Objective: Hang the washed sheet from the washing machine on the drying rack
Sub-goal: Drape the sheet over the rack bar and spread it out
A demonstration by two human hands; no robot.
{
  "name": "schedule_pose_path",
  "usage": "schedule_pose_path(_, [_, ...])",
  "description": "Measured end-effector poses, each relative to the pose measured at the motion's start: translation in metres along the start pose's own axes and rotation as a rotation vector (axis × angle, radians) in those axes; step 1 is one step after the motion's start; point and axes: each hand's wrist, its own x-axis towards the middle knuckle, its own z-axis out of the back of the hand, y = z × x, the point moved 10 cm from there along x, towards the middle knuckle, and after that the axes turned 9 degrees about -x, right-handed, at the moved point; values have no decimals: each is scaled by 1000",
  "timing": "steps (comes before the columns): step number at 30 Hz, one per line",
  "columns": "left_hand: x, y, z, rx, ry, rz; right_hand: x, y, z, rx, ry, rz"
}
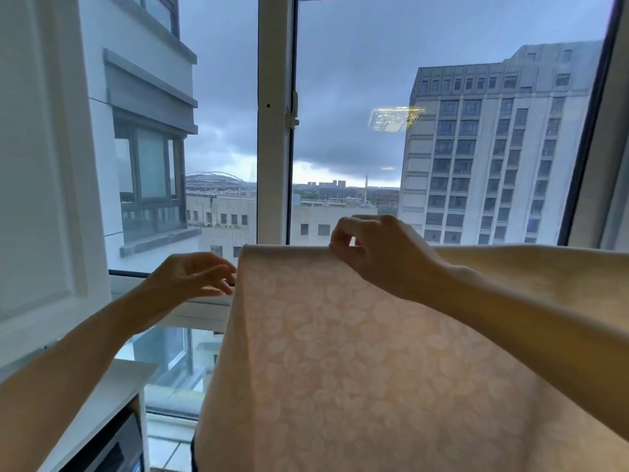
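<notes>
A pale pink sheet [340, 362] with a white leaf pattern hangs in front of me, folded over a horizontal line at chest height. The bar under the fold is hidden by the cloth. My right hand [377, 253] pinches the sheet's top fold near its left part. My left hand [194, 277] hovers just left of the sheet's left edge, fingers loosely spread, and I cannot tell whether the fingertips touch the cloth. The washing machine is not in view.
A large window [275, 131] with a white centre frame fills the view ahead, with tall buildings outside. A white cabinet top [112, 393] with a dark appliance under it stands at lower left. A white wall panel [37, 165] is on the left.
</notes>
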Motion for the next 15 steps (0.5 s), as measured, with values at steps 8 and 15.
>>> schedule_pose_path(8, [-11, 4, -12, 202, -5, -14, 16, 30, -11, -51, -13, 85])
schedule_pose_path(15, [-18, -8, 19, 111, -86, -19, 11, 47, -3, -208, -145, 150])
